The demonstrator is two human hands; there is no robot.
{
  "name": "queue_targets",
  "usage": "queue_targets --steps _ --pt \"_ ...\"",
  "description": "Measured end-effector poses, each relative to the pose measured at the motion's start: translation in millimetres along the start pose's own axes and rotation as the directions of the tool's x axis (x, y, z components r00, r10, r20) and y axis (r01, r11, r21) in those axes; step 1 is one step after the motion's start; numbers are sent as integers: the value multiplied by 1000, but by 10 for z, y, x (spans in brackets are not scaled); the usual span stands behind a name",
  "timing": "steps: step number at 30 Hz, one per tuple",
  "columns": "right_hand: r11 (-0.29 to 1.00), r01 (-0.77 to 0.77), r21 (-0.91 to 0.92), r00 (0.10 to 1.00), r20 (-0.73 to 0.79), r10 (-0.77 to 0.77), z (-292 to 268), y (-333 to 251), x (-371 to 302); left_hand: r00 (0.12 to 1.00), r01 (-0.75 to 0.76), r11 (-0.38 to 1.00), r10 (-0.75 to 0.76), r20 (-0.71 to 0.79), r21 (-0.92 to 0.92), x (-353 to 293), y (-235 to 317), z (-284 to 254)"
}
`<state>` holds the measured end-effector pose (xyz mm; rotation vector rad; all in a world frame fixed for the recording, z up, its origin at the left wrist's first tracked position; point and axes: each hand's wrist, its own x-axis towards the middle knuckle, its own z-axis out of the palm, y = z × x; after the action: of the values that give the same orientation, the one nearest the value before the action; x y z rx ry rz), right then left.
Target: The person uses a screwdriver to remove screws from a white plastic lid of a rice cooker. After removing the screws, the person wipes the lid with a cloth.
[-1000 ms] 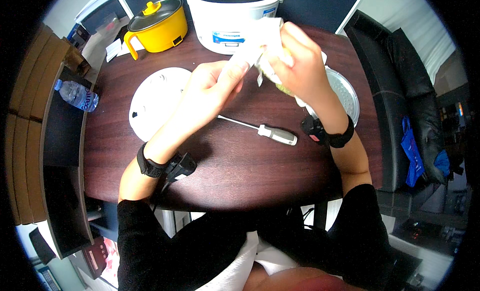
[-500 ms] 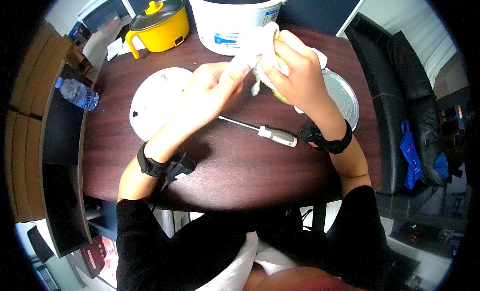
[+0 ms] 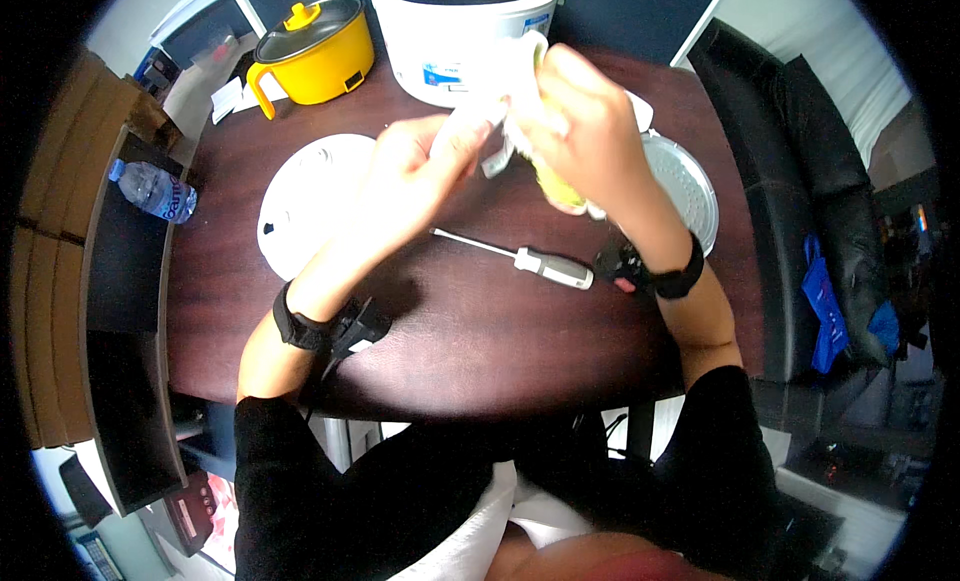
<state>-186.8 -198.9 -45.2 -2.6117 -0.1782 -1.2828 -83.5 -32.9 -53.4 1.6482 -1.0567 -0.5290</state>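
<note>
Over the middle of the table, both of my hands are raised close together. My right hand is closed round a crumpled white-and-yellow cloth that hangs below the fingers. My left hand pinches a small white piece between thumb and fingers, up against the cloth. Glare and motion blur hide what kind of piece it is. Just beyond the hands stands a white rice cooker body, open at the top. A screwdriver with a grey-and-white handle lies on the table nearer to me.
Left of my hands lies a round white cover; a perforated round metal plate is at the right. A yellow pot with a dark lid stands far left. A black plug lies by my left wrist; a water bottle is left.
My right hand has shifted slightly left with the cloth, and its lower fold now hangs differently. My left hand stays close by, still pinching. The whole view has shifted slightly.
</note>
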Motion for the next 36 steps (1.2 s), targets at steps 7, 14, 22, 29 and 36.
queue_targets --steps 7,14,22,29,36 --pt "913 -369 174 895 -200 400 -107 602 12 996 -34 998 38 80 -51 -41 146 -50" --pt "914 -256 314 888 -299 351 -276 601 35 996 8 993 3 90 -115 -52 143 -95" --pt "985 -173 -14 962 -217 166 -358 471 31 995 27 995 -17 103 -91 -42 132 -75" --pt "992 79 -97 995 -58 -85 -26 9 30 995 -69 997 71 74 -31 -43 17 2" --pt "984 173 -53 982 -74 -176 137 -80 -25 996 70 984 -60 63 -166 -15 62 -14"
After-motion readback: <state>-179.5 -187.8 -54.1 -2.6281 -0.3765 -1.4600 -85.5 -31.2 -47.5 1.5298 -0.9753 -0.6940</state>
